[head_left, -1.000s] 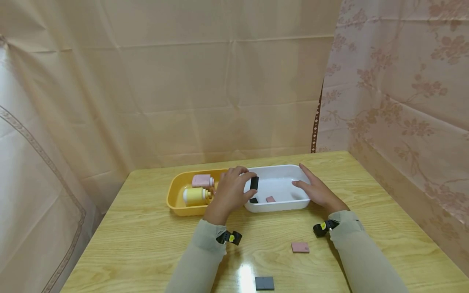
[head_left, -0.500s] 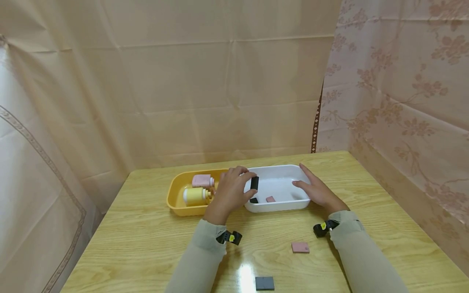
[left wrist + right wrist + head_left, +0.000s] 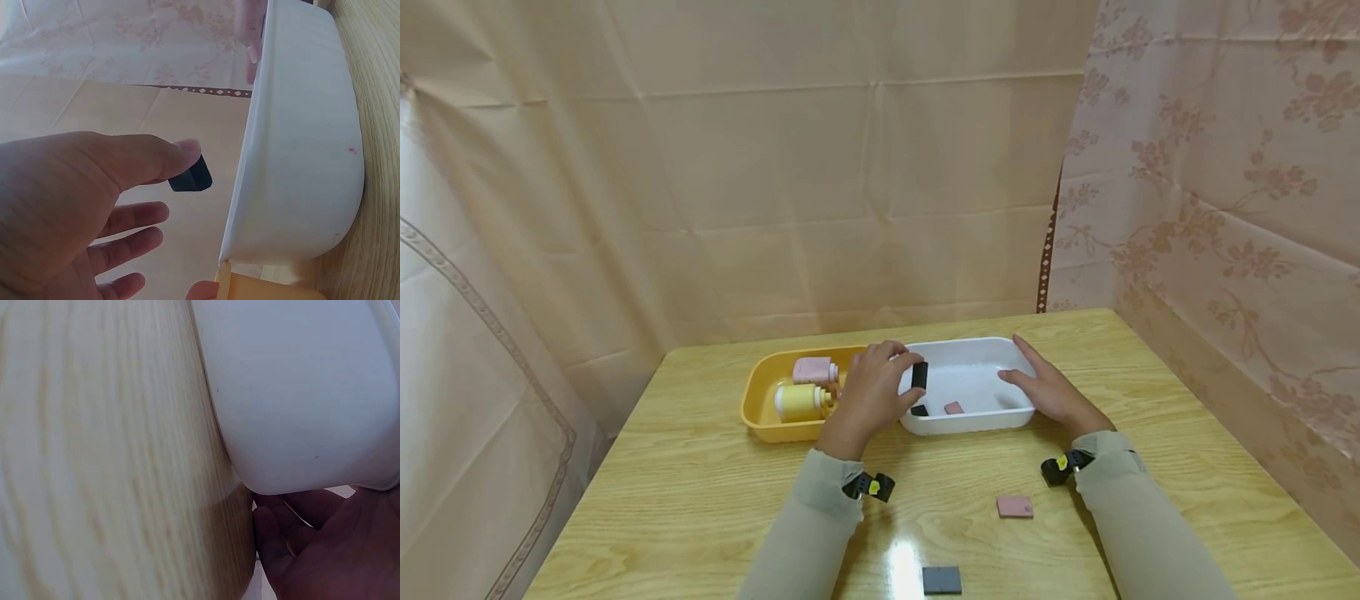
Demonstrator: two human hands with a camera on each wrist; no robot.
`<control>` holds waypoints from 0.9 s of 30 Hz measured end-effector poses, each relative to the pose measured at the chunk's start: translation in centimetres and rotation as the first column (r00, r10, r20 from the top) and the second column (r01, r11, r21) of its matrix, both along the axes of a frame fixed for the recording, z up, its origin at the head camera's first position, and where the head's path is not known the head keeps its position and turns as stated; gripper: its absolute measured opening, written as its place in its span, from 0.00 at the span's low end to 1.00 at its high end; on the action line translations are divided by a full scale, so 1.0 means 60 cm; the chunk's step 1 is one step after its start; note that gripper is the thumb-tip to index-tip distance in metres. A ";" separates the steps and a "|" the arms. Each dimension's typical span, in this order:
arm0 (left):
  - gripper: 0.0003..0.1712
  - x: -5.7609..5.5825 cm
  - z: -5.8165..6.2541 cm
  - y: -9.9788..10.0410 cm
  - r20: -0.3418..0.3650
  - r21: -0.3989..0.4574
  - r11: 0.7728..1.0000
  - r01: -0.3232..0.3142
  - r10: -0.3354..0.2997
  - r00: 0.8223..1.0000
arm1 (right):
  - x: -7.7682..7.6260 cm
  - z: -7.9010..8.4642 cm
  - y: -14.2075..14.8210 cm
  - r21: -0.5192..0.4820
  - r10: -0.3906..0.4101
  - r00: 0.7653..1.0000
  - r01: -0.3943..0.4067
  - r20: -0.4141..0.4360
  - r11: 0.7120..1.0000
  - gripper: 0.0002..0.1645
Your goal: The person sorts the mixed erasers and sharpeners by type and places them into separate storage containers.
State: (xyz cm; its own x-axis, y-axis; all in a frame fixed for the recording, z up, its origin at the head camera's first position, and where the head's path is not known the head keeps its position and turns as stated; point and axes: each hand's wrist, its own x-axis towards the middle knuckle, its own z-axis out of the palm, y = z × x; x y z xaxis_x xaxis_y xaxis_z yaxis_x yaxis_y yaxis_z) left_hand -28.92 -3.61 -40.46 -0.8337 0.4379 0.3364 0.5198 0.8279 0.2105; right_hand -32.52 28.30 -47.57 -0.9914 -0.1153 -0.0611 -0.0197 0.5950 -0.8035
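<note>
In the head view my left hand (image 3: 876,387) pinches a small black rectangular block (image 3: 920,375) between thumb and fingers, above the left end of a white tray (image 3: 970,427). The left wrist view shows the thumb against the black block (image 3: 191,177), the other fingers spread. My right hand (image 3: 1054,389) grips the tray's right end, thumb over the rim and fingers outside. In the right wrist view its fingers curl against the tray's outer wall (image 3: 300,400). Inside the tray lie another black piece (image 3: 919,411) and a pink piece (image 3: 953,407).
Left of the white tray stands a yellow tray (image 3: 752,400) touching or nearly touching it. In it lie a pink bottle (image 3: 812,369) and a yellow bottle (image 3: 799,402). Nearer on the wooden table are a flat pink piece (image 3: 1015,507) and a dark grey one (image 3: 942,580).
The black block in my left hand has shifted very slightly to the left. Both hands and the trays otherwise stay where they were.
</note>
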 end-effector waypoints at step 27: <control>0.21 -0.001 0.001 0.000 0.016 -0.010 1.000 -0.021 0.021 1.000 | 0.008 0.010 -0.007 0.017 -0.004 1.000 0.004 0.004 1.000 0.53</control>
State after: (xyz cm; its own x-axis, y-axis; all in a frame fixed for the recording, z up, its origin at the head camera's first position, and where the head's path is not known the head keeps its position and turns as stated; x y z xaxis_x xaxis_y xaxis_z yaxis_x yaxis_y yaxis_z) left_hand -28.98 -3.62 -40.41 -0.8478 0.4239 0.3188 0.4992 0.8407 0.2099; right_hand -32.06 27.88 -46.99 -0.9916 -0.1107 -0.0668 -0.0145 0.6084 -0.7935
